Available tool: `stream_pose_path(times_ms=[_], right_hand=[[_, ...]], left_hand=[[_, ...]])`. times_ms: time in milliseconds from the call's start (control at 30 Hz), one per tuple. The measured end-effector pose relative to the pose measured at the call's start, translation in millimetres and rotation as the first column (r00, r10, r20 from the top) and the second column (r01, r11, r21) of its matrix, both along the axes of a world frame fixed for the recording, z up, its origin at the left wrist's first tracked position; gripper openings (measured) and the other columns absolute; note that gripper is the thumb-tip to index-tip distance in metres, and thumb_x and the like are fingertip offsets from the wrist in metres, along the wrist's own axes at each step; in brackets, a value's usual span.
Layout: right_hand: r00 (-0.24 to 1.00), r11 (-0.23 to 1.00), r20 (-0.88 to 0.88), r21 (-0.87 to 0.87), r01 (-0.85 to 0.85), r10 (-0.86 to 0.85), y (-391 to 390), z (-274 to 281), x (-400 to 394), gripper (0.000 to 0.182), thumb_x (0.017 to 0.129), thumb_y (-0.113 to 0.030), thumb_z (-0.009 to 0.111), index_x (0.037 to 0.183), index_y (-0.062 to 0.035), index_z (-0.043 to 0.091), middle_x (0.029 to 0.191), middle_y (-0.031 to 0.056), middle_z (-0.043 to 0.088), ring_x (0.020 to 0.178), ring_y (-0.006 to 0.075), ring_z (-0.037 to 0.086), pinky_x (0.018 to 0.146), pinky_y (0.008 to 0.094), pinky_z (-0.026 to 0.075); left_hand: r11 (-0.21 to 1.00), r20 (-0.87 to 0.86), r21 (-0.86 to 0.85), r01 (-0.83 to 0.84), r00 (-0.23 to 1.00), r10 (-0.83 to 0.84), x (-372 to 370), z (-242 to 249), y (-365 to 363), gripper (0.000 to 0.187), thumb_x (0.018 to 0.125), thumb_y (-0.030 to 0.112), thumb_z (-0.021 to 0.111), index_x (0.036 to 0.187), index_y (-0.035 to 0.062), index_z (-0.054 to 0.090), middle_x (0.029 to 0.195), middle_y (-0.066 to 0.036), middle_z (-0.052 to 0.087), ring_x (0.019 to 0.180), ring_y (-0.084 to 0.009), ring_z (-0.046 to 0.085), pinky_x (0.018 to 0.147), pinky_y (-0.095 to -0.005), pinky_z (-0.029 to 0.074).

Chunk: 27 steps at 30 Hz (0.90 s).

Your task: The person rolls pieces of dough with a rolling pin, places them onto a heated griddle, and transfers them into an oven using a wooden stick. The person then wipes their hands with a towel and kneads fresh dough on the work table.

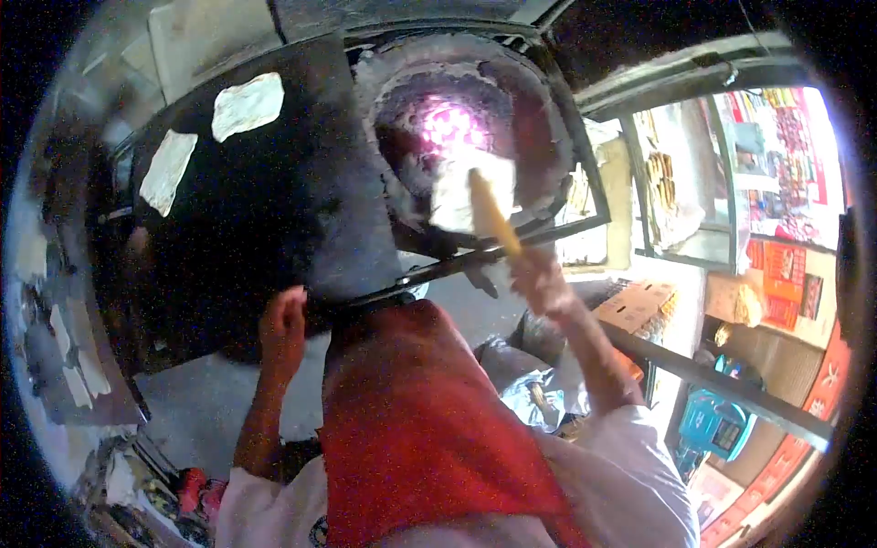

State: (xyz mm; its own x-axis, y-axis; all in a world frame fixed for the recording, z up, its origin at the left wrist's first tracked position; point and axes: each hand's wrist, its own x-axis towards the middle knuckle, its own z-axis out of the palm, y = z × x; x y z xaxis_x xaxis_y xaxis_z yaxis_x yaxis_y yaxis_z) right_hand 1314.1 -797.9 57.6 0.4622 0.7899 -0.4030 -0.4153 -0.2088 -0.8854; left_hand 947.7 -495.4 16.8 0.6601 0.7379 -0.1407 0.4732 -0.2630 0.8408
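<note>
My right hand (pixel 541 281) is closed round the handle of a wooden-handled tool (pixel 496 219), held out over a round oven (pixel 548 119). A pale, square, flat piece (pixel 448 196) overlaps the tool's far end, blurred; I cannot tell whether it is dough or part of the tool. Coals (pixel 449 126) glow pink-white inside the oven. At the front edge of the black worktop (pixel 247 192), my left hand (pixel 281 321) has loosely bent fingers with nothing visible in them. Two flat dough pieces, one squarish (pixel 248 106) and one narrow (pixel 169 172), lie at the worktop's far left.
A dark metal rim bar (pixel 475 254) runs along the oven's front. Plastic bags (pixel 534 388) and a cardboard box (pixel 635 310) stand right of my apron (pixel 402 429). Beyond a rail (pixel 722 384) sits a teal scale-like device (pixel 717 422). A glass case (pixel 681 178) stands at the right.
</note>
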Motion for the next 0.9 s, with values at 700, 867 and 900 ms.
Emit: stream_pose_path(times_ms=[700,867,900], right_hand=[[0.586,0.45,0.466,-0.874,0.185,0.663,0,-2,138,0.036,0.086,-0.028,0.073,0.114,-0.0075,0.063,0.084,0.0092,0.069,0.08,0.0279,0.067,0.068,0.0409,0.053],[0.945,0.992,-0.304,-0.073,0.103,-0.12,10,-58,45,0.039,0.096,-0.032,0.062,0.123,-0.0034,0.061,0.089,0.0071,0.063,0.064,0.014,0.055,0.057,0.0294,0.049],[0.991,0.983,-0.1,-0.15,-0.105,0.09,72,-17,1,0.038,0.097,-0.033,0.061,0.121,-0.0035,0.062,0.088,0.0067,0.063,0.063,0.0139,0.055,0.056,0.0295,0.048]], left_hand=[[0.455,0.099,-0.875,-0.163,0.861,0.499,-367,-274,-133,0.022,0.098,0.023,0.057,0.108,0.0045,0.064,0.099,-0.006,0.066,0.085,-0.0211,0.065,0.066,-0.0386,0.057],[0.464,-0.078,-0.812,-0.355,0.853,0.516,-281,-199,-111,0.029,0.096,0.028,0.059,0.112,0.0045,0.065,0.099,-0.009,0.068,0.083,-0.023,0.066,0.07,-0.0387,0.056],[0.511,-0.212,-0.731,-0.452,0.862,0.46,-259,-181,-102,0.031,0.095,0.029,0.06,0.113,0.0048,0.065,0.099,-0.009,0.068,0.084,-0.0239,0.066,0.071,-0.0387,0.056]])
